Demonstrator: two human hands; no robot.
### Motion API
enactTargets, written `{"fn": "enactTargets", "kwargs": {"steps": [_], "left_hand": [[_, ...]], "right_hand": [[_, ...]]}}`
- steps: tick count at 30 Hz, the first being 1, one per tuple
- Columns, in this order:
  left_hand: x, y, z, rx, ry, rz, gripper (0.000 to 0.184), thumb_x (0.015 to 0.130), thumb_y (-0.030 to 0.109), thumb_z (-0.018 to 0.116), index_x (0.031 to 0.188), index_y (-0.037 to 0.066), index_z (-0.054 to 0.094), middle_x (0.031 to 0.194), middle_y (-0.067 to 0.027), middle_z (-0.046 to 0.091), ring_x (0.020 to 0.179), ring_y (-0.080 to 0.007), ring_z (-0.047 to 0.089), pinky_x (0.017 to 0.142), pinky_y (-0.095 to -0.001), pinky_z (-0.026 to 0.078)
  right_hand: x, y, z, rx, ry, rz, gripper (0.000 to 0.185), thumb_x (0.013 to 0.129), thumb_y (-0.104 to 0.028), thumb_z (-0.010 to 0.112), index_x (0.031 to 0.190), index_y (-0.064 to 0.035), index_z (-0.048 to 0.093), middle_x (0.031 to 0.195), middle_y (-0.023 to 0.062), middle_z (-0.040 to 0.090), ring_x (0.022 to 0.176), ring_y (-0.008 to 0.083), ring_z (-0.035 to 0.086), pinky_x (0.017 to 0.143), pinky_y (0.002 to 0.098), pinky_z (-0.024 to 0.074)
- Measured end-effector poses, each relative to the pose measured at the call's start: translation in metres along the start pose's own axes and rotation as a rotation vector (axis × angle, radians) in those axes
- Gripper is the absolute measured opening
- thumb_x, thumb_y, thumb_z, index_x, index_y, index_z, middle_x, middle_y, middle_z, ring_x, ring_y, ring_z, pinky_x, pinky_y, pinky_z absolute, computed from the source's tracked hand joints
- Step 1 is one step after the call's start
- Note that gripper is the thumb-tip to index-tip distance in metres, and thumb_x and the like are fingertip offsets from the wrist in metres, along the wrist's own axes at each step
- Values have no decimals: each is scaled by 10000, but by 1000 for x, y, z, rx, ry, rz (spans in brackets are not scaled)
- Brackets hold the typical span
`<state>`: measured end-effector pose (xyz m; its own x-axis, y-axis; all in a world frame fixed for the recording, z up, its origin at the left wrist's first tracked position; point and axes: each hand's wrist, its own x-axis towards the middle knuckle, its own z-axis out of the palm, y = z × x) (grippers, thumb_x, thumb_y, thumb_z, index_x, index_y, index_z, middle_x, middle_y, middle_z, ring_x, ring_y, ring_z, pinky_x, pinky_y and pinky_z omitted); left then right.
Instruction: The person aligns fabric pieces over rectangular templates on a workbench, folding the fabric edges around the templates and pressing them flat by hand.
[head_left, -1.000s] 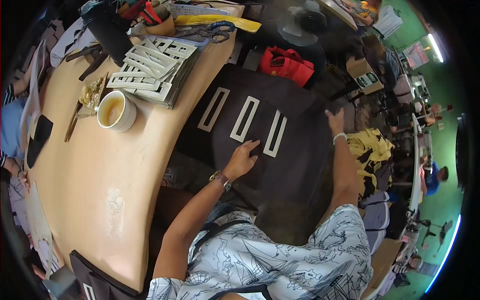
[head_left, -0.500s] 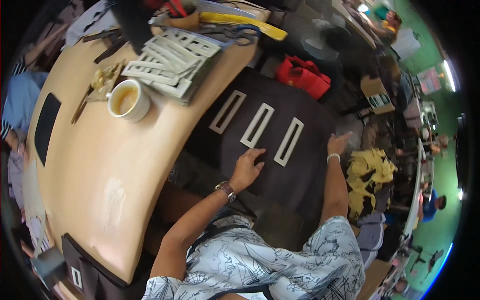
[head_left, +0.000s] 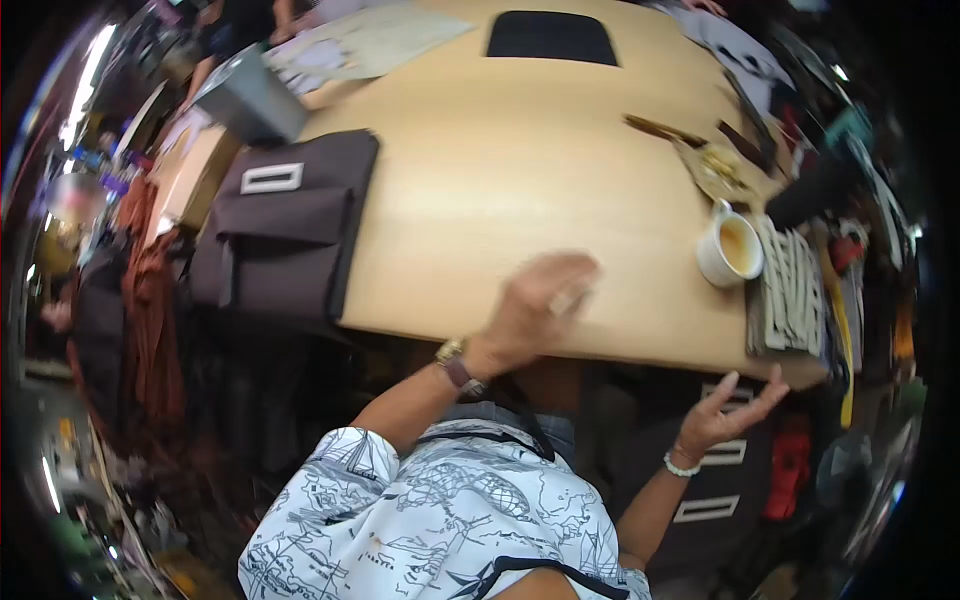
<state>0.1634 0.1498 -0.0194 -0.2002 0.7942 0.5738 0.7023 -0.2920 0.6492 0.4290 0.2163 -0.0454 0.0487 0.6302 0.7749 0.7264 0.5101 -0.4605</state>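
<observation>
Your left hand (head_left: 545, 302): mid-picture, over table (head_left: 455, 225), fingers blurred, can't tell. Your right hand (head_left: 722, 415): lower right, fingers spread, near frames (head_left: 707, 509).

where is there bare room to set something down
Middle tabletop, between the dark fabric piece and cup, nearer than the black panel; the left hand is over its near side. Crowded: right end, with cup and white frames.

Tan table (head_left: 480, 180), off-white frames (head_left: 735, 508), white shirt (head_left: 450, 510) — map-printed
</observation>
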Motion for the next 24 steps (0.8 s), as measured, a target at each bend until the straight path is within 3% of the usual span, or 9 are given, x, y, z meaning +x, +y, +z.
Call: {"fn": "enactTargets", "kwargs": {"steps": [3,7,12,18,24], "left_hand": [[1,-41,-89,423,309,-174,230,779,50,646,1006,15,634,1050,-148,629,984,-291,598,848,-360,478],[-19,-79,-178,799,424,-323,246,773,45,612,1017,17,626,1036,-137,623,954,-321,578,841,-388,464],[-52,-97,-239,954,484,-466,325,768,15,582,1093,11,587,1095,-155,597,1016,-320,562,880,-391,445],[-108,-120,-297,1229,524,-710,436,792,122,623,1205,32,518,1161,-158,559,1075,-334,521,903,-412,428],[-142,-149,-341,1199,420,-883,458,795,179,627,1199,1,506,1084,-165,572,1010,-337,539,860,-414,447]], "right_hand": [[6,-71,56,349,-185,3,605,840,-5,538,1374,53,262,1320,200,436,1276,351,364,1091,429,216],[8,-148,108,630,-374,-84,539,816,11,557,1316,45,360,1267,196,481,1239,341,415,1053,411,297],[6,-242,170,808,-553,-312,485,792,10,586,1259,8,455,1171,168,562,1130,326,505,975,393,382],[-19,-327,263,853,-737,-651,697,743,8,608,1382,-69,340,1159,83,586,1086,274,532,959,422,389],[-37,-361,289,828,-742,-854,793,672,9,661,1388,-95,338,1141,65,591,1048,249,551,957,420,407]]}}
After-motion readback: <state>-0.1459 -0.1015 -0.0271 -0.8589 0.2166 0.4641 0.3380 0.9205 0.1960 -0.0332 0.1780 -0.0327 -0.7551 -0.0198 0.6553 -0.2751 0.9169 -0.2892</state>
